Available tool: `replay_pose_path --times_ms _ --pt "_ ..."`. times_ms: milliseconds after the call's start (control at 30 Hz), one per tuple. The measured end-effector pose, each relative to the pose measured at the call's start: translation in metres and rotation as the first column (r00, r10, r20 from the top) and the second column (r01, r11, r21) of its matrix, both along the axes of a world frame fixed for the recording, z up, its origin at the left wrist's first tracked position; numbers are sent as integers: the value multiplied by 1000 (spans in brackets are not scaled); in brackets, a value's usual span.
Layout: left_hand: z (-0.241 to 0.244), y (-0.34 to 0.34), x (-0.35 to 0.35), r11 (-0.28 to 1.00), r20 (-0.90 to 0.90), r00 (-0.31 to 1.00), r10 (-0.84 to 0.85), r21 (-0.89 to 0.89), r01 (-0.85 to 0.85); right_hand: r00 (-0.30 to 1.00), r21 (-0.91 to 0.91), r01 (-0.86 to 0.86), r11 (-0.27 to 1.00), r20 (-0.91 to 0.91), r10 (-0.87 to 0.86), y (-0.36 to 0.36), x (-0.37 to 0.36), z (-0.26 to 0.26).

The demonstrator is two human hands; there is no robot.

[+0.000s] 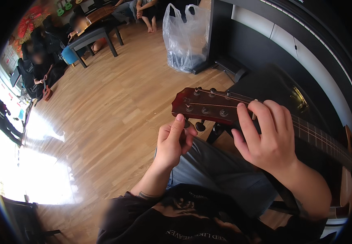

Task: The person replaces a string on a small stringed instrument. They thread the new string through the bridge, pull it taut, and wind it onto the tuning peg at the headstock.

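A guitar lies across in front of me, its dark red headstock [205, 102] at the centre and its fretted neck [319, 138] running to the right. Strings pass from some tuning posts toward the nut. My left hand [176, 138] is at the headstock's lower left corner, thumb up and fingers curled around a tuning peg there. A black tuning peg [200, 125] sticks out just right of those fingers. My right hand [266, 131] rests over the nut end of the neck, its index fingertip on a string and the other fingers bent over the strings.
A clear plastic bag [186, 39] stands on the wooden floor beside a black digital piano [270, 33]. A black bench [92, 39] is at the upper left. Several people sit farther back, one with a small ukulele [47, 93]. Bright light falls at left.
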State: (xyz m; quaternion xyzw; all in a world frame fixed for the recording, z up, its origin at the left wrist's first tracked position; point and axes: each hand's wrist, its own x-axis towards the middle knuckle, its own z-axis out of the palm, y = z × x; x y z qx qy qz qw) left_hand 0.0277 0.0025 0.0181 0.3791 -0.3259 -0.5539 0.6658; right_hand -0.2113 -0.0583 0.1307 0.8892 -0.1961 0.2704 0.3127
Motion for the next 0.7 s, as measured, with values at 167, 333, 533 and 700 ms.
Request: replay_pose_path --times_ms 167,333,533,700 --pt "3 -1 -7 946 429 843 323 -155 -284 999 -61 13 998 40 -10 -2 1 -3" --pt "-4 2 1 991 178 975 136 -31 -133 998 -80 -3 997 59 8 -5 2 -3" --pt "5 8 -6 960 -677 709 -197 14 281 998 21 -3 1000 56 2 -4 2 0" --pt "-1 6 -14 941 -748 594 -294 -119 317 998 -15 -29 999 47 30 -6 -2 -7"
